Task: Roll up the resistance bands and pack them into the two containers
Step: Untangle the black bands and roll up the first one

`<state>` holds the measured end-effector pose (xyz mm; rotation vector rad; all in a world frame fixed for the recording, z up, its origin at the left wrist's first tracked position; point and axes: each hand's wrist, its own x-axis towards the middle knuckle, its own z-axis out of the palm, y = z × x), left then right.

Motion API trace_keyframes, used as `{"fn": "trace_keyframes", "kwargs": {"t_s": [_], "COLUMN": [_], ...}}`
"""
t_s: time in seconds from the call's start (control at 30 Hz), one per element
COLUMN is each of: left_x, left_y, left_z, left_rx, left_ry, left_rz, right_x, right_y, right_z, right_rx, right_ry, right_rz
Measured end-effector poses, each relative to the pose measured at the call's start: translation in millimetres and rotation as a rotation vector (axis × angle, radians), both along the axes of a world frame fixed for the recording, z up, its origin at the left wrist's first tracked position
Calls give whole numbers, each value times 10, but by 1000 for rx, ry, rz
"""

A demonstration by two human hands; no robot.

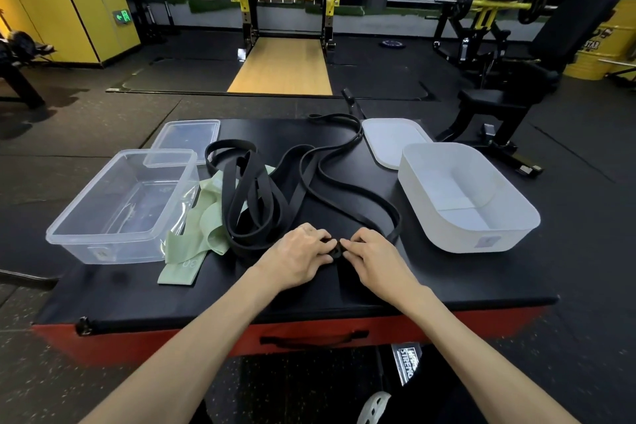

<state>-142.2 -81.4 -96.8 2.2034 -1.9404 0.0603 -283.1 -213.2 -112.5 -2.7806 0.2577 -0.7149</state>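
1. Just in front of the heaped wide black band (254, 203), the left hand (297, 255) and right hand (373, 256) meet fingertip to fingertip on the black worktop (447, 279).
2. Each grip is closed tight: the curled fingers and thumbs of both hands pinch one end of the thin black band (344, 179), which forms a small coil between them.
3. From that coil the thin black band runs out to the right of the heap, then snakes away in loose curves to the far side of the heap, lying flat and unrolled.
4. Green bands (203, 217) lie crumpled against the left side of the heap, partly under it.
5. Left of the heap, beyond the green bands, stands the clear container (113, 253), with nothing packed in it; its clear lid (187, 138) lies flat at its far end.
6. Right of the heap, past the thin band's loops, stands the white container (447, 238), with no band inside; the white lid (389, 141) lies at its far side, partly behind it.
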Motion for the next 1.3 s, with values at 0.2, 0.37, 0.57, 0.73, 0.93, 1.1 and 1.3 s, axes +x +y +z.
{"fn": "trace_keyframes", "kwargs": {"t_s": [0.2,0.37,0.57,0.73,0.93,1.1,1.3], "left_x": [-156,-301,-401,-336,-11,97,14], "left_y": [9,5,-15,-59,-92,-220,-118], "left_z": [-71,-117,-112,-56,159,183,147], "left_rx": [-74,-160,-191,-109,113,226,88], "left_ry": [3,8,5,23,100,182,105], "left_rz": [155,273,369,347,58,-51,-14], "right_x": [-71,-84,-59,-31,-32,-32,-83], "right_y": [14,20,13,-8,-13,-30,-13], "right_z": [-2,-28,-10,10,7,3,4], "right_rx": [-16,-40,-48,-109,-165,-120,1], "right_ry": [-12,-5,3,11,8,2,-5], "right_rz": [-50,-57,-14,47,61,91,27]}}
